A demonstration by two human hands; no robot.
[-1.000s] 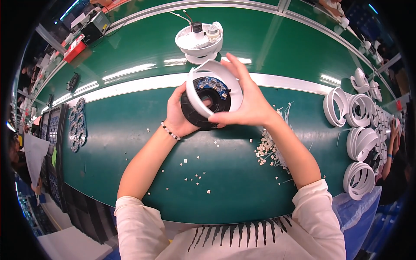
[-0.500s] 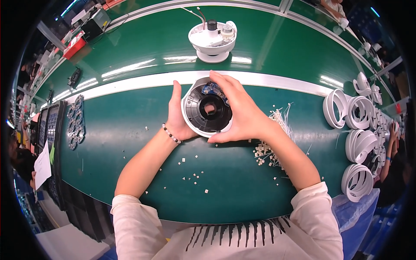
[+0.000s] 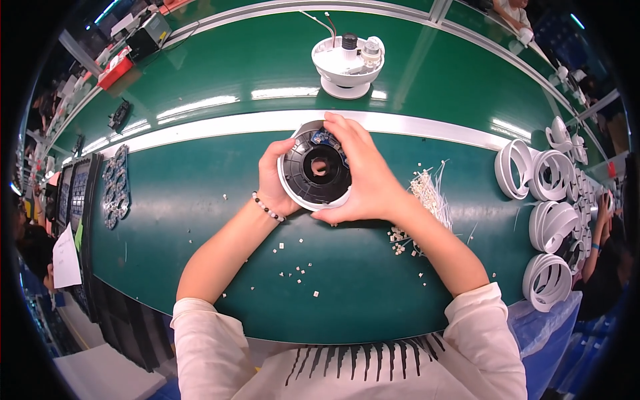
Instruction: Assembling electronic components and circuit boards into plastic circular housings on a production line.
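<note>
— What did the hands hold?
— The left hand (image 3: 275, 179) and right hand (image 3: 365, 177) both gripped a round black-and-white housing (image 3: 315, 171) above the green worktop (image 3: 200, 207).
— And beyond it?
— A white dome unit (image 3: 347, 63) stood well apart.

two hands (image 3: 363, 183), one round housing (image 3: 313, 170)

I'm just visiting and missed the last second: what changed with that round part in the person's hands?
The round black-and-white part was tilted up on edge a second ago; both hands turned it so its open black face now looks up at the camera. The left hand and right hand kept hold throughout. The white dome unit behind, the white rings at right and the small white bits on the green table stayed put.
</note>
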